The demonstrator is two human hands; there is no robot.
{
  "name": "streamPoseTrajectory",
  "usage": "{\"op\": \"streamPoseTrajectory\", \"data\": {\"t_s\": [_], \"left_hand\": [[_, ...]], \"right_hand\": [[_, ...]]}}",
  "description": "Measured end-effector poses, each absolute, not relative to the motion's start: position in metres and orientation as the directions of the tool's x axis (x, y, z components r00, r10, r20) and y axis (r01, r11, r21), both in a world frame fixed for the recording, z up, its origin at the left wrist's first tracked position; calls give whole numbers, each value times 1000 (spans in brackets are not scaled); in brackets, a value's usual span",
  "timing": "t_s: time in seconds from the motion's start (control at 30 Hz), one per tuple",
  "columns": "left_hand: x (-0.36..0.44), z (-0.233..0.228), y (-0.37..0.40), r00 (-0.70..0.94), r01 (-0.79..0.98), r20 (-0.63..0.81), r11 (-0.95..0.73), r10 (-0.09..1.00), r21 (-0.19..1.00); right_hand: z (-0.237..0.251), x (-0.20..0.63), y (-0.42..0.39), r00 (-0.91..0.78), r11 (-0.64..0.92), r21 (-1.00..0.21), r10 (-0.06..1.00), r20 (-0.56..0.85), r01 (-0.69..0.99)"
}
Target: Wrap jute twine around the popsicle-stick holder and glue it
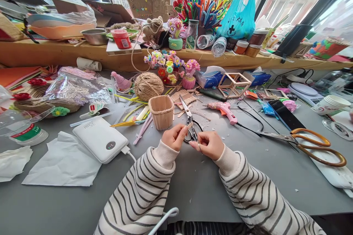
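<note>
Head view: I judge trimming underway at frame centre. My left hand [174, 136] pinches a small wooden stick [189, 126]; right hand [209, 144] grips the scissors [189, 119]. Next: align blades squarely.

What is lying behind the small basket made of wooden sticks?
Behind the small basket lie loose wooden sticks and, further left, a ball of twine. The basket wall hides the table directly behind it, and its inside is mostly not visible.
</note>
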State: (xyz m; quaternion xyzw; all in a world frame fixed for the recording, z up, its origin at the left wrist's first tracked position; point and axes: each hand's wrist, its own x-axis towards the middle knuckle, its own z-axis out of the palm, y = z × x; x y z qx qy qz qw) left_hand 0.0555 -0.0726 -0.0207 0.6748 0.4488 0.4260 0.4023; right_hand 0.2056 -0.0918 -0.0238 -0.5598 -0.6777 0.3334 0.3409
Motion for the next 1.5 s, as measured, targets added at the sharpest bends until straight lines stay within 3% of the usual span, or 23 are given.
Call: {"op": "streamPoseTrajectory", "data": {"t_s": [0.23, 1.03, 1.33, 1.5], "left_hand": [[55, -21, -72, 259, 281, 229, -300, 938, 912], [54, -19, -72, 296, 196, 158, -221, 942, 955], [53, -20, -70, 305, 183, 134, -196, 943, 963], [51, -19, -70, 309, 205, 147, -217, 940, 954]], "right_hand": [[-25, 206, -92, -142, 101, -846, 989, 30, 524], [-28, 205, -91, -82, 190, -788, 981, 175, 585], [-24, 207, -91, -130, 155, -812, 987, 99, 563], [-22, 212, -90, -268, 57, -899, 961, -68, 433]]}}
